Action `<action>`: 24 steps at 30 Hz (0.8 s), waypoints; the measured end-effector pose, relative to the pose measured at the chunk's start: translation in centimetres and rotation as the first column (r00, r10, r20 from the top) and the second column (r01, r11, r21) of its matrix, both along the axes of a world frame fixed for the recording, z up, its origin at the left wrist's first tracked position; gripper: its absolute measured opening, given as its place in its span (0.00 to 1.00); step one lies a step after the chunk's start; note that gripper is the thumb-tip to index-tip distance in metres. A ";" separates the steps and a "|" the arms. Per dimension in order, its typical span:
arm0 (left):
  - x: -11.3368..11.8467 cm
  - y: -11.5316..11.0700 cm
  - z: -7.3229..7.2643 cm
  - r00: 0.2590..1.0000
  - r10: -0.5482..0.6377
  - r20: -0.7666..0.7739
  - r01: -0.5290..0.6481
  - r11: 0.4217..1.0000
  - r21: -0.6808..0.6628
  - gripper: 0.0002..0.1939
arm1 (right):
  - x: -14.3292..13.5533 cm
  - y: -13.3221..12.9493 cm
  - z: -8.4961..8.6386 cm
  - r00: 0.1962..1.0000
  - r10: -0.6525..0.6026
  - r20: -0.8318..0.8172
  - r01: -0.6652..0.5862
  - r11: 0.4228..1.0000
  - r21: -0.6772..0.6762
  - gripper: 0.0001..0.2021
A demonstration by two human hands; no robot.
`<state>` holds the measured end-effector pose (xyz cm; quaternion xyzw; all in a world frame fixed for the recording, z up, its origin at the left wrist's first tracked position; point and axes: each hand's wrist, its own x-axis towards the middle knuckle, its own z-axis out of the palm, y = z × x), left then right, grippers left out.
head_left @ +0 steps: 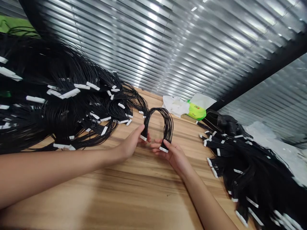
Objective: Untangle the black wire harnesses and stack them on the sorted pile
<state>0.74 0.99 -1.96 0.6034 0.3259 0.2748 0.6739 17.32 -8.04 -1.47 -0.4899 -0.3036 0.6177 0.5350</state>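
Observation:
A black wire harness [157,110] arches upward above the wooden table, a white connector at each of its two ends. My left hand [133,140] pinches the left end, just by its white connector [143,138]. At the other end, the thumb and fingers of my right hand [174,155] close on the wires beside the second connector [163,149]. Both connectors point down toward me, and the strands between them bend in a loop. Some of my left fingers are hidden behind the wires.
A large pile of similar harnesses [79,111] covers the table's left side. Another heap [254,169] lies on the right, near clear plastic [275,143]. A green tissue pack [196,111] and white tissue [175,105] sit at the back, before a corrugated metal wall [144,48].

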 end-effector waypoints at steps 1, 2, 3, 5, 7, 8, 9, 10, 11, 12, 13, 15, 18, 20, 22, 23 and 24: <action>-0.1 -0.1 0.0 1.000 -0.026 -0.007 0.026 0.999 0.031 0.21 | 0.0 0.0 0.0 1.000 0.004 0.008 -0.004 1.000 -0.001 0.16; -0.2 -0.2 0.0 0.997 -0.073 -0.016 0.074 0.995 0.069 0.19 | -0.1 0.0 -0.1 1.000 0.015 0.026 -0.015 1.000 0.000 0.16; -0.2 -0.3 0.1 0.991 -0.128 -0.026 0.130 0.986 0.106 0.16 | -0.1 0.0 -0.2 0.998 0.029 0.052 -0.030 1.000 0.002 0.17; -0.3 -0.7 0.2 0.974 -0.222 -0.053 0.228 0.961 0.154 0.14 | -0.1 0.0 -0.4 0.993 0.057 0.107 -0.058 0.998 0.006 0.18; -0.3 -0.8 0.1 0.964 -0.253 -0.084 0.264 0.948 0.175 0.15 | 0.0 0.0 -0.6 0.986 0.080 0.145 -0.082 0.997 0.008 0.18; -0.3 -0.7 0.0 0.963 -0.252 -0.097 0.265 0.949 0.171 0.15 | 0.1 0.0 -0.7 0.984 0.091 0.153 -0.093 0.996 0.006 0.18; -0.2 -0.7 -0.2 0.959 -0.259 -0.116 0.276 0.946 0.168 0.15 | 0.3 0.0 -0.7 0.983 0.102 0.156 -0.104 0.995 0.003 0.18; -0.2 -0.5 -0.3 0.951 -0.276 -0.135 0.296 0.941 0.161 0.15 | 0.4 0.0 -0.6 0.981 0.112 0.158 -0.114 0.994 0.000 0.18; -0.2 -0.4 -0.3 0.943 -0.298 -0.150 0.319 0.936 0.147 0.15 | 0.4 0.0 -0.6 0.980 0.123 0.159 -0.124 0.992 -0.001 0.18; -0.2 -0.3 -0.3 0.935 -0.317 -0.160 0.339 0.932 0.130 0.15 | 0.4 -0.1 -0.5 0.977 0.137 0.161 -0.139 0.990 0.000 0.18; -0.3 -0.2 -0.1 0.927 -0.338 -0.165 0.359 0.926 0.119 0.14 | 0.2 -0.3 -0.3 0.974 0.153 0.165 -0.156 0.988 0.003 0.18; -0.6 -0.1 0.4 0.908 -0.390 -0.155 0.408 0.905 0.116 0.12 | -0.4 -0.7 0.0 0.965 0.190 0.180 -0.196 0.980 0.015 0.18; -1.1 -0.3 1.4 0.831 -0.552 -0.076 0.552 0.833 -0.014 0.16 | -1.9 -1.5 0.5 0.942 0.264 0.206 -0.271 0.963 0.005 0.19; -1.3 -0.4 1.8 0.771 -0.637 0.015 0.631 0.760 -0.159 0.22 | -2.7 -2.0 0.6 0.936 0.290 0.199 -0.292 0.956 -0.019 0.19; -1.3 -0.4 1.9 0.748 -0.661 0.060 0.655 0.720 -0.228 0.26 | -3.1 -2.2 0.6 0.935 0.300 0.189 -0.302 0.953 -0.021 0.20; -1.3 -0.4 1.9 0.752 -0.658 0.051 0.650 0.725 -0.226 0.27 | -3.0 -2.1 0.5 0.934 0.302 0.188 -0.305 0.952 -0.014 0.20; -1.2 -0.3 1.8 0.758 -0.652 0.036 0.642 0.734 -0.223 0.28 | -2.9 -2.1 0.5 0.931 0.312 0.188 -0.317 0.949 -0.007 0.20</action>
